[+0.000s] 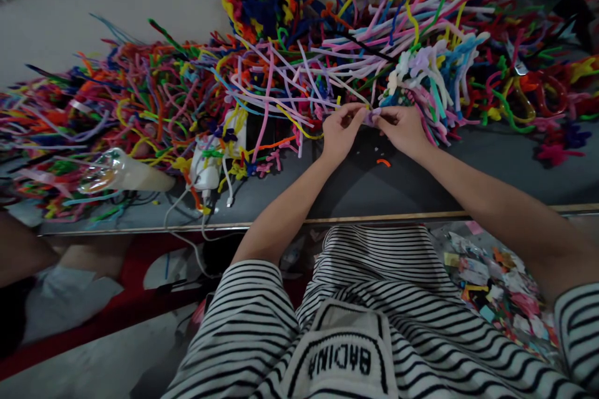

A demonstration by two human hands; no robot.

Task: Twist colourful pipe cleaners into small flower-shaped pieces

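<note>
Both hands meet over the near part of the dark table (402, 190). My left hand (343, 128) pinches one side of a small lilac pipe cleaner piece (370, 117). From the other side, the thumb and fingertips of my right hand (402, 128) are closed on the same piece. Its exact shape is mostly hidden by the fingers. Just beyond the hands lie loose pink and white pipe cleaners (346, 62) and a bunch of pastel pipe cleaner shapes (433, 72). A short orange pipe cleaner scrap (384, 163) rests on the table below my hands.
A tangled heap of coloured pipe cleaners (154, 93) runs along the wall. Orange-handled scissors (550, 96) lie at right. A white charger (206, 168) with cables and a plastic-wrapped cylinder (140, 173) stand left. Scraps (505, 287) fill a space below the table's edge. Another person's leg shows far left.
</note>
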